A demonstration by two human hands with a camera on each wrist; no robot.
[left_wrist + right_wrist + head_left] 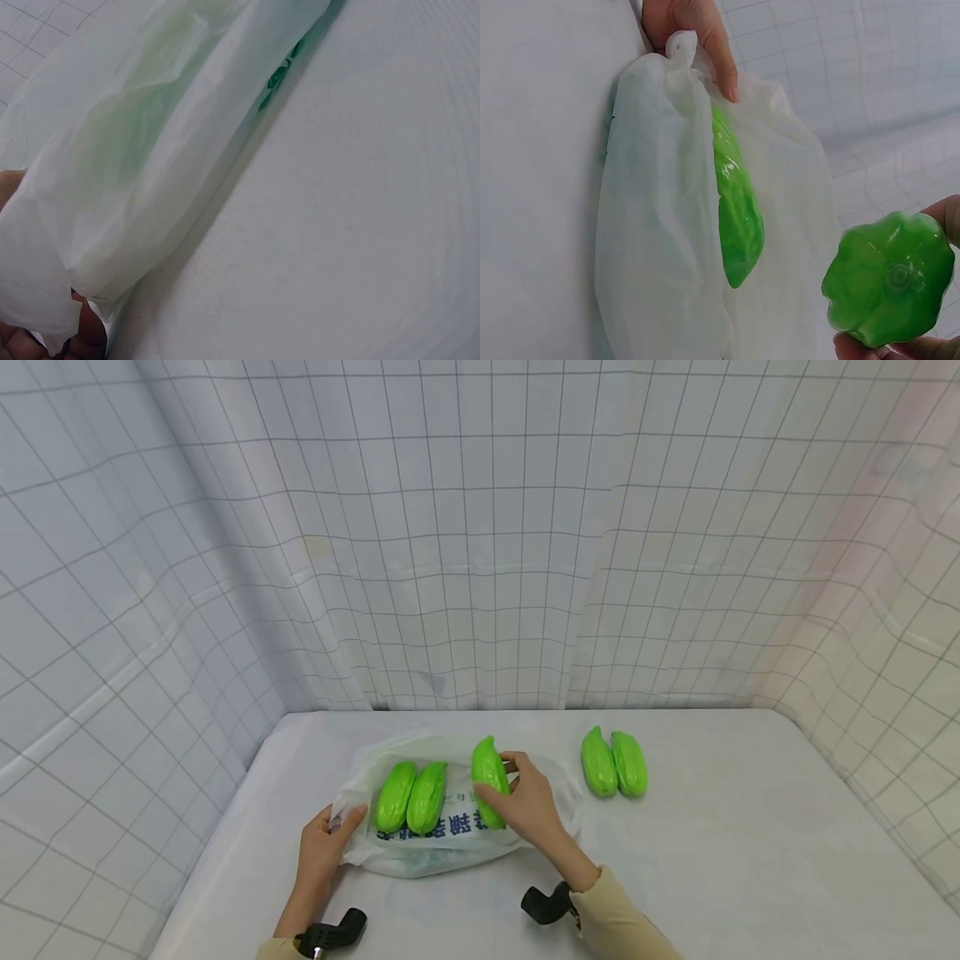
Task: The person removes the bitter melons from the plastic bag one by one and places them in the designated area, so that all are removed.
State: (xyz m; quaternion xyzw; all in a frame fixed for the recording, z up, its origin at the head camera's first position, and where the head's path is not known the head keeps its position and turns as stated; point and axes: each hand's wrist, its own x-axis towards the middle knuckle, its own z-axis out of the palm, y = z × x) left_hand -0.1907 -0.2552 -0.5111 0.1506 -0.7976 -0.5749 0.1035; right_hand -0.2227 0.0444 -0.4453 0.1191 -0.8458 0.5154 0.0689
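A white plastic bag (420, 862) with dark blue print lies spread on the table, its mouth wide. My left hand (322, 846) pinches the bag's left edge between thumb and fingers; in the left wrist view the plastic (112, 247) covers most of that hand. Two glossy green ridged toy gourds (394, 797) rest side by side inside the bag. Over the bag's right part, my right hand (536, 806) grips another green gourd (486, 766) around its side. The right wrist view shows this gourd's lobed end (877, 289) held between thumb and fingers, above the bag.
Two more green gourds (628, 766) lie together on the white table (735, 827), right of the bag. White grid-patterned curtains (480, 568) hang behind the table and at both sides. A black wrist camera (546, 903) sits on each forearm.
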